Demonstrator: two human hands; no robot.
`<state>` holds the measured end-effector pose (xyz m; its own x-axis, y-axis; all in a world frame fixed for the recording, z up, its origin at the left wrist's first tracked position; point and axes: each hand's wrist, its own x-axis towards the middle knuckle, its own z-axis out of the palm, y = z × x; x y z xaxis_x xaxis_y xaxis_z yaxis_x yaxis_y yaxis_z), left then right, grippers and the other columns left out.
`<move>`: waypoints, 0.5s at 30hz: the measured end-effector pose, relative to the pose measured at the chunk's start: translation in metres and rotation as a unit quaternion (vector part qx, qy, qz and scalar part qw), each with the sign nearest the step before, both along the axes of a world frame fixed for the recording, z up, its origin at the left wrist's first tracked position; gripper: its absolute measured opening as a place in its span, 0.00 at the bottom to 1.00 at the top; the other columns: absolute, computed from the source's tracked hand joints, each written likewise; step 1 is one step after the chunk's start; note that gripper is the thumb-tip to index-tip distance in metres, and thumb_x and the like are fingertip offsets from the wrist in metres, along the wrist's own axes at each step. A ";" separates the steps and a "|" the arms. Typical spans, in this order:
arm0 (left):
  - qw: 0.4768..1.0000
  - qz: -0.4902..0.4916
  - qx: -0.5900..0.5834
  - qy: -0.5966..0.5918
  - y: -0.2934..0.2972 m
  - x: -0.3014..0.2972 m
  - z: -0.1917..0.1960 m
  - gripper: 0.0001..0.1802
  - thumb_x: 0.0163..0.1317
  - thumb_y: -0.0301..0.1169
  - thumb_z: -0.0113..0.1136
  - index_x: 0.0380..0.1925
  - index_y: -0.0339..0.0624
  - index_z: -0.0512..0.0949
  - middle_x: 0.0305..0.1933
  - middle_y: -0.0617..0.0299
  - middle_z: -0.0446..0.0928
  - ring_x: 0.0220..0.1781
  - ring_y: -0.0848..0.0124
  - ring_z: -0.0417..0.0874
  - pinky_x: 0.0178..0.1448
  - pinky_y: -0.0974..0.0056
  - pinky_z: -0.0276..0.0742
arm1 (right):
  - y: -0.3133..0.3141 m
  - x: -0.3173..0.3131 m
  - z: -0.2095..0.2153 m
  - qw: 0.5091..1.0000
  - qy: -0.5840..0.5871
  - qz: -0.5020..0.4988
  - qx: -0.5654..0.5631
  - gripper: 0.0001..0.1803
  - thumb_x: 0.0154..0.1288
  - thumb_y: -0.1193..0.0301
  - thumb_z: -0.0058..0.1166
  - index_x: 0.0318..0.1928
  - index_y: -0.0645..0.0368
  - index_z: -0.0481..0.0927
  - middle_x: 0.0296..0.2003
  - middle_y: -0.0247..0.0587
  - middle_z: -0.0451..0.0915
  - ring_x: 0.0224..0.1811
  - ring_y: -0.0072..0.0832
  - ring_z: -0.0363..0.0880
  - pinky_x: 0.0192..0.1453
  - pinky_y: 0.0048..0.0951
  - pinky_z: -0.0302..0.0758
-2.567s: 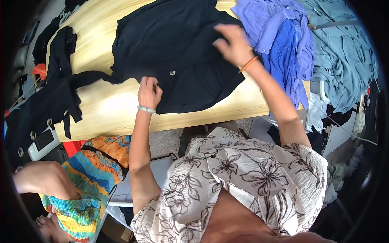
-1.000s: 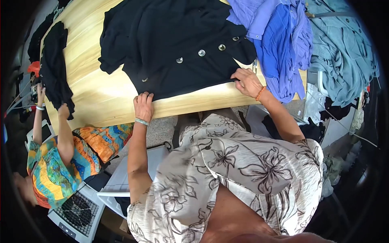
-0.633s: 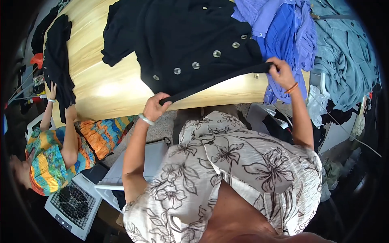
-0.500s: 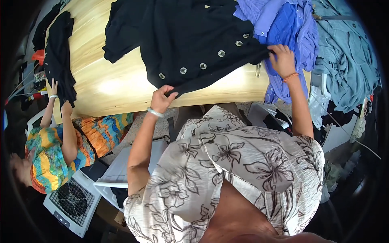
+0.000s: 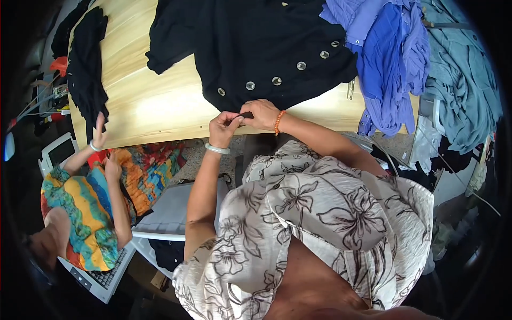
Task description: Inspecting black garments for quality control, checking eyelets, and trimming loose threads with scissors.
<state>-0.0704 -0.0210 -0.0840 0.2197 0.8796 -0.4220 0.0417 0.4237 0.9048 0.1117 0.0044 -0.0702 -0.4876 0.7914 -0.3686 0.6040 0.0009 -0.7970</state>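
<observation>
A black garment (image 5: pixel 266 42) lies spread over the wooden table, with a row of round metal eyelets (image 5: pixel 302 66) along its near part. At the table's near edge my left hand (image 5: pixel 223 128) pinches a small fold of its hem between thumb and fingers. Right beside it, my right hand (image 5: pixel 261 114) grips the same bit of hem, palm down, with its fingertips partly hidden. The two hands nearly touch. To the right, the garment's free edge rests on the tabletop near a small metallic item (image 5: pixel 350 89).
Blue-purple shirts (image 5: pixel 384 64) hang over the table's right end, beside a heap of grey-green clothes (image 5: pixel 461 80). At left a co-worker in a colourful top (image 5: pixel 80 218) sits by another black garment (image 5: pixel 88 69). A white-rimmed bin (image 5: pixel 176 213) stands below the wooden table (image 5: pixel 128 101).
My right hand has let go of the garment's right corner and come left to the hem beside my left hand. The stretched edge has dropped flat. The co-worker's hand has lifted off their garment.
</observation>
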 end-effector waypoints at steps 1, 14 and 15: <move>1.000 0.000 0.015 0.027 -0.002 -0.002 -0.002 0.04 0.56 0.23 0.65 0.30 0.35 0.80 0.28 0.67 0.79 0.29 0.83 0.75 0.35 0.77 0.72 | 0.001 0.000 0.000 1.000 -0.001 0.001 0.002 0.16 0.52 0.62 0.60 0.37 0.60 0.81 0.39 0.46 0.79 0.46 0.45 0.78 0.52 0.41 0.73; 0.966 0.044 0.211 0.139 0.037 -0.005 -0.010 0.11 0.52 0.22 0.66 0.36 0.38 0.77 0.42 0.59 0.74 0.40 0.73 0.78 0.42 0.68 0.77 | 0.012 0.006 0.006 0.994 0.024 -0.032 0.098 0.09 0.51 0.70 0.55 0.33 0.59 0.77 0.33 0.47 0.77 0.34 0.47 0.78 0.39 0.43 0.74; 0.945 0.055 0.243 0.210 0.049 0.002 -0.002 0.18 0.48 0.19 0.66 0.41 0.40 0.75 0.46 0.58 0.73 0.43 0.67 0.78 0.43 0.66 0.77 | 0.013 0.009 0.009 0.995 0.025 -0.030 0.090 0.09 0.50 0.71 0.55 0.33 0.59 0.76 0.32 0.46 0.77 0.31 0.46 0.77 0.37 0.43 0.74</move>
<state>-0.0683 0.0277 -0.0861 0.0176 0.9998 0.0074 0.4207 -0.0142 0.9071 0.1202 0.0172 -0.0614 -0.4516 0.8706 -0.1955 0.5674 0.1111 -0.8159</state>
